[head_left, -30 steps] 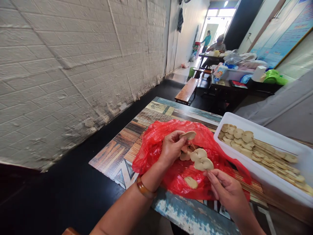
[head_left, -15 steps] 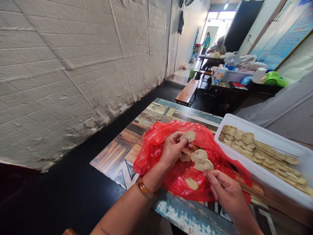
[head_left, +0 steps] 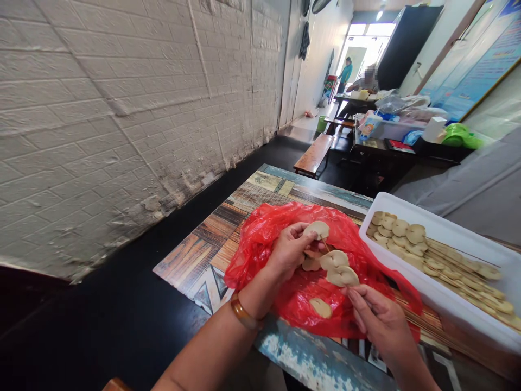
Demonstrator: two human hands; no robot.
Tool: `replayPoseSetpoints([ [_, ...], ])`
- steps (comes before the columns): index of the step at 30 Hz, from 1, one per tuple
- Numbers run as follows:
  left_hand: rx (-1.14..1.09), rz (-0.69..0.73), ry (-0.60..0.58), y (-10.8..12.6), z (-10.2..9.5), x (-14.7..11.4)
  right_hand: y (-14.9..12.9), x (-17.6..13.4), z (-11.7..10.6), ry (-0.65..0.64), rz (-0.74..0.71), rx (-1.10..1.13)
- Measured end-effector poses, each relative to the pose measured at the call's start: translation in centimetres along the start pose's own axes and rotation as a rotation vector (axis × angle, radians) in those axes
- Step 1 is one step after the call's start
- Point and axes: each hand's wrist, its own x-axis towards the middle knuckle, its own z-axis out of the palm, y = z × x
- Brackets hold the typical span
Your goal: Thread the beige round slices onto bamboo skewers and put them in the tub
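Observation:
My left hand (head_left: pixel 285 251) pinches a beige, lobed food slice (head_left: pixel 317 230) between thumb and fingers, at the tip of a thin wooden skewer (head_left: pixel 325 246). Two similar slices (head_left: pixel 342 276) are threaded lower on that skewer. My right hand (head_left: pixel 380 314) is closed around the skewer's lower end, just below those slices; its fingers hide most of the stick there. Under both hands a red plastic bag (head_left: pixel 254 247) lies spread open. On it rest a loose slice (head_left: pixel 321 308) and a few more slices (head_left: pixel 311 264), partly covered by my left hand.
To the right, a white plastic tub (head_left: pixel 401 202) holds several rows of skewered slices (head_left: pixel 407 232). Bare skewers (head_left: pixel 437 328) lie beside it on the patterned table (head_left: pixel 191 255). Beyond are a wooden bench (head_left: pixel 314 155), a cluttered dark table (head_left: pixel 374 145) and two people. A brick-patterned wall (head_left: pixel 142 108) runs along the left.
The whole view has shifted slightly. Both hands keep nearly the same hold on the slice and the skewer.

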Motion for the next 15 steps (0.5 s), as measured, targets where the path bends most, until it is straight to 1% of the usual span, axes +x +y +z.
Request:
replayPoseSetpoints([
  [4,-0.037,-0.05,-0.019,-0.29,-0.31,0.17,0.11,0.0,0.23,0.049,-0.006,0.003],
  [12,-0.11,-0.088,-0.046,-0.2,-0.55,0.17,0.06,-0.09,0.18,0.053,-0.023,-0.015],
  [15,-0.085,-0.074,-0.032,-0.1,-0.63,0.16,0.01,-0.05,0.23,0.053,-0.016,-0.004],
])
